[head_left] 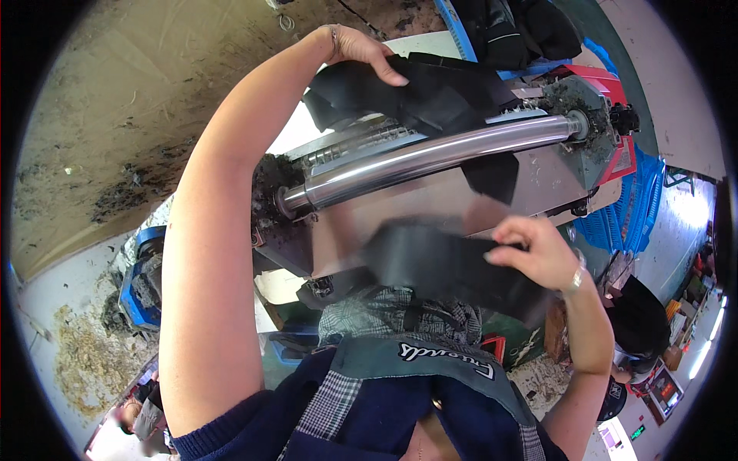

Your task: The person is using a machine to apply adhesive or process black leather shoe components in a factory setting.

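My left hand (365, 55) reaches over the far side of a machine with a long shiny metal roller (438, 157). Its thumb lies on top of several black leather-like pieces (430, 92), and its other fingers are mostly hidden behind them. On the near side, my right hand (534, 250) pinches the edge of another black leather-like piece (438, 257), which hangs blurred in front of my apron. A smaller black piece (492, 175) sticks out below the roller, over the brown plate (346, 230).
Dark scraps and dust cover the roller's end mounts (588, 131) and the brown surface (138, 115) at the left. Blue crates (630, 203) stand at the right. Dark items (515, 31) fill another crate at the back. A person (146, 415) shows at the lower left.
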